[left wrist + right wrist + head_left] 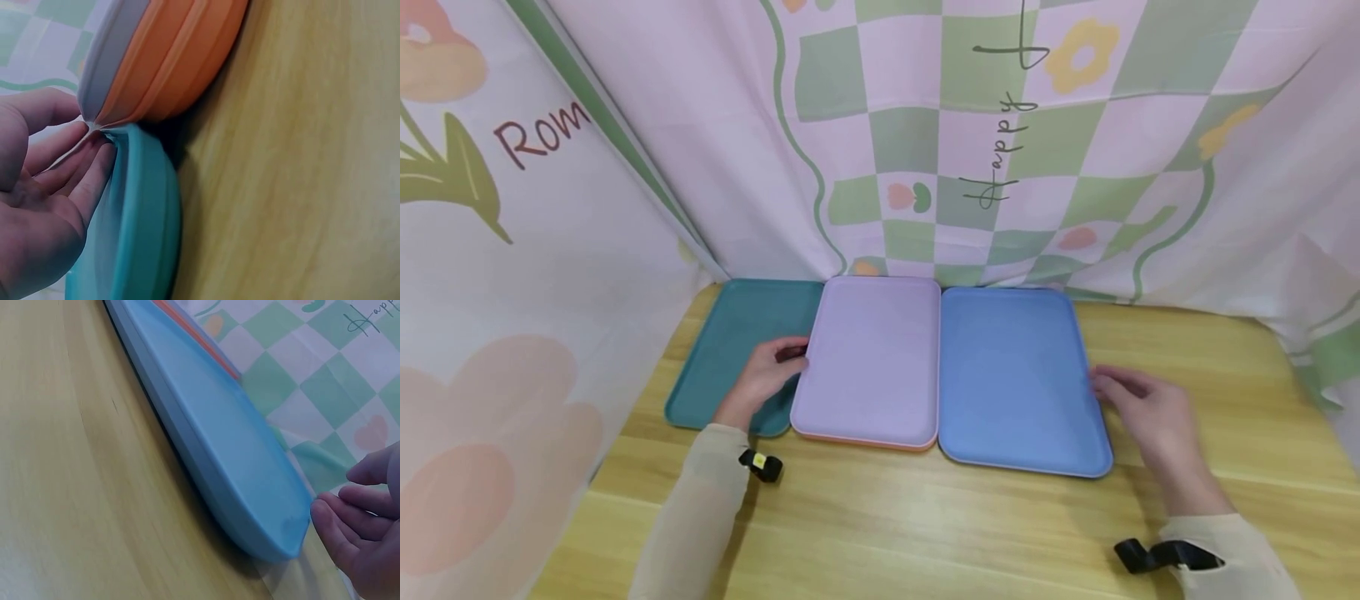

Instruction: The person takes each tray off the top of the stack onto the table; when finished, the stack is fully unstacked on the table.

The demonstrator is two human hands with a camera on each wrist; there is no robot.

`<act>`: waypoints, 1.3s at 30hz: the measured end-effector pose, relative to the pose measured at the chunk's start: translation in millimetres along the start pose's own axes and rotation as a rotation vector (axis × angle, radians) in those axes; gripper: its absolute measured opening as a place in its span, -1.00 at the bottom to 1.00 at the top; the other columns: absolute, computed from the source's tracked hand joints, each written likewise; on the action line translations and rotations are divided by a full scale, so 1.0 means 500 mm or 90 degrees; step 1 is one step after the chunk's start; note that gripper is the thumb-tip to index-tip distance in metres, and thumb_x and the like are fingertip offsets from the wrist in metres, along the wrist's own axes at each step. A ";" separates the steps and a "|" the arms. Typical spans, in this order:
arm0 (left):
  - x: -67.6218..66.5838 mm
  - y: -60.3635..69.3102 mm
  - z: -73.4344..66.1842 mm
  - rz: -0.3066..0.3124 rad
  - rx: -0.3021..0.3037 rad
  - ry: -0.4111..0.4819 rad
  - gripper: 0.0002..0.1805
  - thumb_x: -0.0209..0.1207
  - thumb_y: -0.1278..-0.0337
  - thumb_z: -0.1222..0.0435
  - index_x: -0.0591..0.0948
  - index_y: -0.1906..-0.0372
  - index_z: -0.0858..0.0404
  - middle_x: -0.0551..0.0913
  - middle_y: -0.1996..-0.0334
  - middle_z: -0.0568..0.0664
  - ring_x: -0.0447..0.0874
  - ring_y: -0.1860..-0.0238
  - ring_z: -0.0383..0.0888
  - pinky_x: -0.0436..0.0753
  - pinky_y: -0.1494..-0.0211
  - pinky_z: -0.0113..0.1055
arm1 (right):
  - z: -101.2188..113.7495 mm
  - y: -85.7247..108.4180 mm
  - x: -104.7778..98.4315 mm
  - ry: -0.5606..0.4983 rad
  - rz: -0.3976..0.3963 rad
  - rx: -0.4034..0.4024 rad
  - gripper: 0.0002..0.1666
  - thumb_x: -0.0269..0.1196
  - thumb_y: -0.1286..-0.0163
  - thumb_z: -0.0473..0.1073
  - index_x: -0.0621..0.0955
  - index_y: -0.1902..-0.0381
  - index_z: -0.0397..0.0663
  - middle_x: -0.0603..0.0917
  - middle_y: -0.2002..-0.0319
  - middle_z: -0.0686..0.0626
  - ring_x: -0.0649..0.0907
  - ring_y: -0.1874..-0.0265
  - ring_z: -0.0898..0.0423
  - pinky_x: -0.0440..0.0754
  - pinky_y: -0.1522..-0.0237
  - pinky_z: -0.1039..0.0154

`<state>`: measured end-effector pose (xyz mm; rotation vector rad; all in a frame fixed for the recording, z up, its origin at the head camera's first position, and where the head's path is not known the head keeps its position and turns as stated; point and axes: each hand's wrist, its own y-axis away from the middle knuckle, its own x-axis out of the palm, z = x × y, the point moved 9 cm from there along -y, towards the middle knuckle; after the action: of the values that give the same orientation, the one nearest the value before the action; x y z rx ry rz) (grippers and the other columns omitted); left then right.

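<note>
Three rectangular tray places form a row along the back of the table: teal on the left, lilac in the middle, blue on the right. The lilac tray [872,358] lies on top of orange trays [178,59], whose stacked edges show in the left wrist view. My left hand [765,373] reaches over the teal tray [722,350], its fingertips touching the left edge of the lilac tray. Beside the right edge of the blue tray [1018,375] is my right hand [1150,412], with loosely bent fingers and fingertips at the rim.
The trays stand on a wood-grain table [880,517]. Behind them hangs a checkered curtain [992,150] with flowers and lettering, and another printed curtain [497,275] closes the left side. Each wrist wears a black strap [1165,556].
</note>
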<state>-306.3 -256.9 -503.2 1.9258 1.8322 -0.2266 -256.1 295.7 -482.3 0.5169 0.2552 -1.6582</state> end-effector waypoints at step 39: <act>0.001 0.003 -0.004 -0.004 0.025 0.000 -0.50 0.22 -0.49 0.38 0.58 -0.45 0.35 0.62 -0.38 0.28 0.56 -0.41 0.20 0.58 -0.50 0.09 | 0.172 0.007 0.209 -0.062 0.116 -0.110 -0.55 0.25 -0.66 -0.16 0.66 -0.30 -0.40 0.77 -0.18 -0.38 0.79 0.20 0.43 0.82 0.04 0.37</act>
<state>-305.1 -255.4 -501.3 1.9463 1.8467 -0.2659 -277.3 164.4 -456.0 0.3178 0.2689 -1.4649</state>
